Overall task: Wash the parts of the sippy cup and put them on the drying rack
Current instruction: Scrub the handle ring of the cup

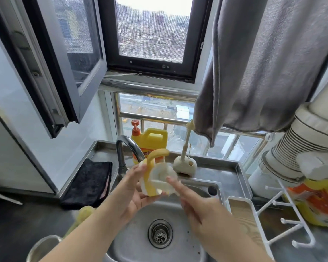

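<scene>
My left hand [134, 190] grips the sippy cup's lid [155, 178], a white and yellow part with a curved yellow handle, above the steel sink [133, 241]. My right hand [195, 203] reaches in from the right, its extended fingers touching the white inner side of the lid. The white drying rack [284, 220] with upright pegs stands on a wooden tray to the right of the sink. A yellowish piece [83, 214] lies on the counter at the left, partly behind my left forearm.
The faucet [129, 148] arches just behind the lid. A yellow detergent jug [153, 140] and a brush in a holder [185, 163] stand behind the sink. A black cloth [87, 182] lies left, a metal pot [44, 248] at bottom left, a grey curtain [263, 63] hangs right.
</scene>
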